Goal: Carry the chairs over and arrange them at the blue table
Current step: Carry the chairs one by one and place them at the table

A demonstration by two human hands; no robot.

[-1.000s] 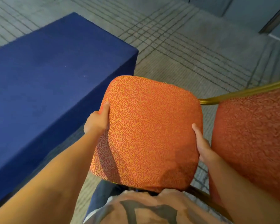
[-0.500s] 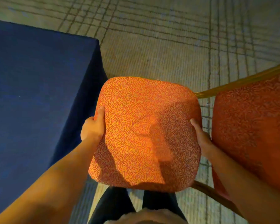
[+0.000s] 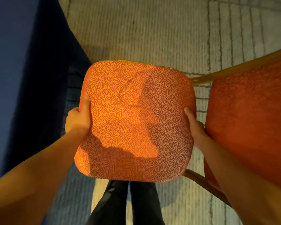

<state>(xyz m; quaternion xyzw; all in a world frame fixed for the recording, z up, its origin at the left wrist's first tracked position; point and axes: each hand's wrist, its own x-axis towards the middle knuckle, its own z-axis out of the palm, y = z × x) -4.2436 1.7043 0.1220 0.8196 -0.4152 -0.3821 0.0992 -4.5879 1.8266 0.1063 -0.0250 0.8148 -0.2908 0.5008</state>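
my left hand point(image 3: 77, 120) gripped the left edge of the chair point(image 3: 199, 101), with the thumb laid flat along the top of the cushion and the other fingers curled out of sight underneath. my right hand point(image 3: 193, 125) held the opposite edge the same way, thumb on the fabric and the rest of the fingers hidden below the rim. between them the seat point(image 3: 133, 98) faced up at me, orange with a red squiggle pattern. the backrest point(image 3: 250, 119) stood off to my right, a plainer orange-red panel bordered by a gold-coloured frame point(image 3: 234, 69). i could not tell whether the chair's legs touched the floor, because the seat covered them. the blue table point(image 3: 10, 78) was on my left, its dark cloth side hanging down just beside my left hand and the seat's left edge; i could not tell whether they touched. underneath lay a pale grey carpet point(image 3: 152, 30) crossed by darker lines. below the near edge of the seat my legs showed in dark trousers point(image 3: 120, 205). a shadow fell across the near part of the cushion.
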